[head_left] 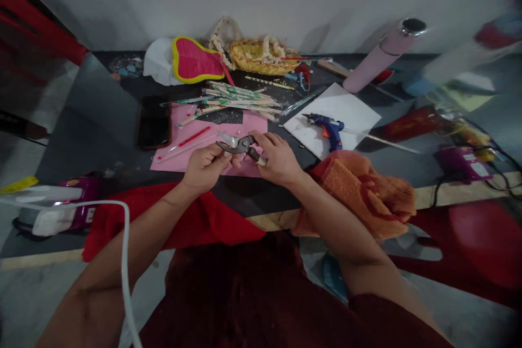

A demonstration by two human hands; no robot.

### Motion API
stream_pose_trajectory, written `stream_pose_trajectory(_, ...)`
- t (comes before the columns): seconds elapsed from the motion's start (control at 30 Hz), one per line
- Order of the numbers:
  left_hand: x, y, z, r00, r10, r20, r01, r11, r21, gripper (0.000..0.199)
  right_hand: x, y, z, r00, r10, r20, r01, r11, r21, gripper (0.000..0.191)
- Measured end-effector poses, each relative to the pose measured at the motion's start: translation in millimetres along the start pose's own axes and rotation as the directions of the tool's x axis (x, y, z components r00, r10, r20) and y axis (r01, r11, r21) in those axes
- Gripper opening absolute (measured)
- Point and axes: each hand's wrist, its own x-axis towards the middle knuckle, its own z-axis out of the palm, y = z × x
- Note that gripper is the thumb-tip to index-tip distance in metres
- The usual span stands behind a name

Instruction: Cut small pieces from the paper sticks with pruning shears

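Observation:
Over a pink sheet (183,159), my right hand (279,157) is wrapped round the handles of a pair of pruning shears (240,144). Their blades point left and stand apart. My left hand (207,166) is closed in a pinch just below the blades; whatever sits between its fingertips is too small or hidden to make out. Left of the shears, a red pen (196,137) and a thin pale stick lie on the sheet. Behind them is a loose pile of pale sticks (240,99) with green markings.
A phone (155,122) lies at left. A blue glue gun (331,129) rests on a white sheet (362,106) at right. Behind are a wicker basket (248,60) and a pink bottle (377,60). An orange towel (362,190) and red cloth (220,223) hang over the front edge.

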Motion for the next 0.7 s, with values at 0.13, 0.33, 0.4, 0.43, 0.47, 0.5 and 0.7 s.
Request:
stream_pose_trajectory(0.13, 0, 3, 1.1, 1.000, 0.008, -0.021, -0.006, 0.998, 0.060, 0.029, 1, 1, 1, 1.000, 0.012, 0.002, -0.012, 1.000, 0.006, 0.055)
stream_pose_trajectory(0.33, 2, 3, 4.2, 0.992, 0.029, -0.125, -0.014, 0.992, 0.125, 0.019, 3, 2, 0, 0.999, 0.041, -0.005, -0.041, 0.999, -0.025, 0.063)
stream_pose_trajectory(0.4, 2, 0, 3.5, 0.994, 0.022, -0.110, -0.009, 0.993, 0.117, 0.020, 4, 2, -2, 0.999, 0.032, 0.011, -0.031, 0.999, -0.040, 0.069)
stream_pose_trajectory(0.43, 2, -1, 2.7, 0.995, 0.019, -0.095, -0.009, 0.994, 0.106, 0.021, 3, 2, -2, 1.000, 0.025, 0.015, -0.025, 0.999, -0.041, 0.071)
stream_pose_trajectory(0.47, 1, -3, 1.8, 0.997, 0.018, -0.075, -0.011, 0.996, 0.089, 0.022, 3, 2, -3, 1.000, 0.020, 0.014, -0.019, 0.999, -0.039, 0.072)
stream_pose_trajectory(0.5, 1, -4, 0.8, 0.998, 0.015, -0.053, -0.011, 0.998, 0.069, 0.022, 3, 2, -3, 1.000, 0.015, 0.011, -0.014, 0.999, -0.033, 0.073)
stream_pose_trajectory(0.7, 0, -4, -2.0, 1.000, 0.002, -0.003, -0.002, 0.999, -0.043, 0.023, 1, 2, 1, 0.999, -0.003, -0.041, 0.004, 1.000, 0.012, 0.072)
